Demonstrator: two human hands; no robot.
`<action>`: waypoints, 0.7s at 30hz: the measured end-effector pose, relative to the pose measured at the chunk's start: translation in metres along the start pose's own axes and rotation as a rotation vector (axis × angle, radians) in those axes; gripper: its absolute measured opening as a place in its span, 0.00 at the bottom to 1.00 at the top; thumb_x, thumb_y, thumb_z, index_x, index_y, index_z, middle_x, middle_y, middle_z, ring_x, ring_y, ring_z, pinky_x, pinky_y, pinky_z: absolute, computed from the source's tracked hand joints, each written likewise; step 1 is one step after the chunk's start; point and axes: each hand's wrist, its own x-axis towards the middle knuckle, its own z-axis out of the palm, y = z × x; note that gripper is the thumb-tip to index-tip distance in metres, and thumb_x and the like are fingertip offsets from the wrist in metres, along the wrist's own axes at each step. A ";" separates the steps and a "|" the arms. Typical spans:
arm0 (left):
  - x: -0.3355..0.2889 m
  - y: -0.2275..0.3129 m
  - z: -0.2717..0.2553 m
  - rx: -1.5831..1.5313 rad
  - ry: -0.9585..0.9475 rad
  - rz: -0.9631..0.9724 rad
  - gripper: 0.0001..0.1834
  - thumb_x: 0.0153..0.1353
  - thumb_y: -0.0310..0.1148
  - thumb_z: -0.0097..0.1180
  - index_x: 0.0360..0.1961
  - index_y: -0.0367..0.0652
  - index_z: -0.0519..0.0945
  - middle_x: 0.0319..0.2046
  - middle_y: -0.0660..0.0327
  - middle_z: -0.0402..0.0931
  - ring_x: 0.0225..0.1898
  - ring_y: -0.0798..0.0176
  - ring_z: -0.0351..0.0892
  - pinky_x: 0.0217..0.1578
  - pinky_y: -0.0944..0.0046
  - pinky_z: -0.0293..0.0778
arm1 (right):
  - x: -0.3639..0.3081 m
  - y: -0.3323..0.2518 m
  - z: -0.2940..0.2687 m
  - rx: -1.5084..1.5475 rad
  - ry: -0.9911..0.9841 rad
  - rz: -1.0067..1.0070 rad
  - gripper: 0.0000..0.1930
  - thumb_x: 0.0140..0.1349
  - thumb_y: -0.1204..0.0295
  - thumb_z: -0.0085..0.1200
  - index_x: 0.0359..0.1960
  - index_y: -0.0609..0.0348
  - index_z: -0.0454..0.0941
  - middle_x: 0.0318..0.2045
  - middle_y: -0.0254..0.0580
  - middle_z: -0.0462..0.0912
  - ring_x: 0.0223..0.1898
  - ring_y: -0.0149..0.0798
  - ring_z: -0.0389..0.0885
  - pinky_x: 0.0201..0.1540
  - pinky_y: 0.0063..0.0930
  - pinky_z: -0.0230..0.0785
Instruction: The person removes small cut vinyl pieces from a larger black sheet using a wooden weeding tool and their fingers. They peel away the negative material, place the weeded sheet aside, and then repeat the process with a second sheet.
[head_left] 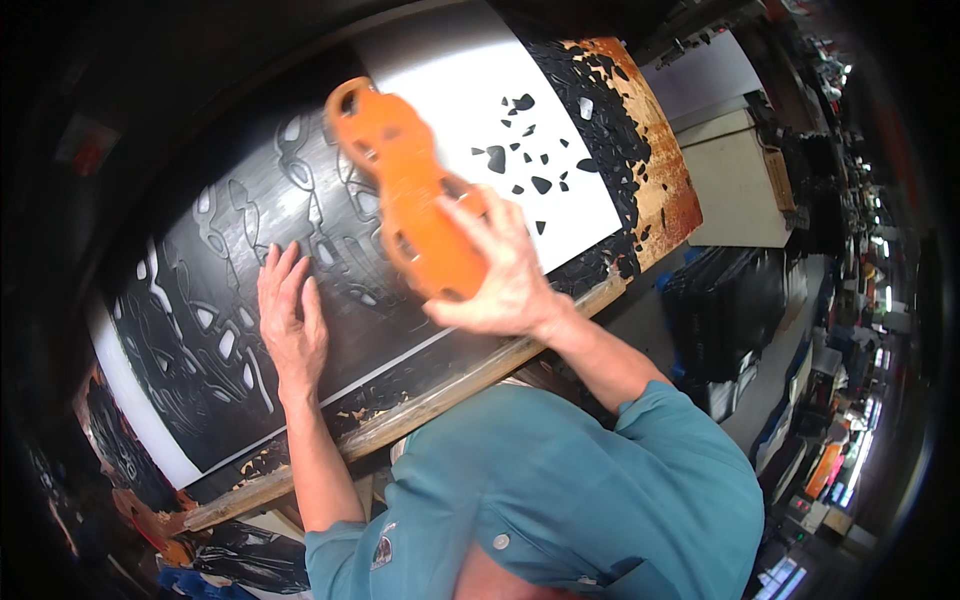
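Observation:
An orange cutting die (405, 190), long and wavy-edged with several oval holes, is in my right hand (500, 265). My thumb and fingers grip its near end, and it is slightly smeared by motion. Beneath it lies a glossy black sheet (350, 345) with many curved cut outlines and some holes that show white. My left hand (292, 320) rests on this sheet, left of the die, its fingers stretched out. Whether the die touches the sheet I cannot tell.
A white board (590, 215) under the sheet carries small black scraps (541, 185). More scraps cover a worn brown board (665, 170) at the right. A wooden rail (440, 400) edges the table before me. Black bundled material (725, 310) sits at the right.

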 end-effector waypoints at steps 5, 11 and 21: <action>0.000 0.000 0.000 -0.003 0.003 -0.026 0.15 0.71 0.20 0.56 0.56 0.37 0.82 0.62 0.50 0.81 0.71 0.41 0.72 0.73 0.44 0.64 | 0.013 0.018 0.032 0.003 -0.054 -0.175 0.51 0.55 0.45 0.67 0.78 0.56 0.63 0.71 0.79 0.58 0.72 0.76 0.58 0.74 0.71 0.52; -0.001 -0.001 0.000 -0.007 0.005 -0.026 0.12 0.70 0.19 0.56 0.52 0.37 0.83 0.61 0.51 0.82 0.72 0.41 0.72 0.73 0.43 0.65 | 0.056 0.102 0.020 -0.427 -0.212 -0.188 0.38 0.76 0.47 0.45 0.77 0.62 0.62 0.79 0.65 0.55 0.81 0.60 0.52 0.82 0.57 0.38; 0.001 0.001 -0.001 -0.030 0.048 -0.026 0.11 0.67 0.17 0.59 0.49 0.36 0.84 0.58 0.52 0.84 0.68 0.42 0.76 0.72 0.41 0.65 | 0.078 0.121 -0.050 -0.108 0.117 0.226 0.35 0.75 0.52 0.52 0.72 0.70 0.68 0.69 0.63 0.74 0.68 0.54 0.75 0.71 0.43 0.68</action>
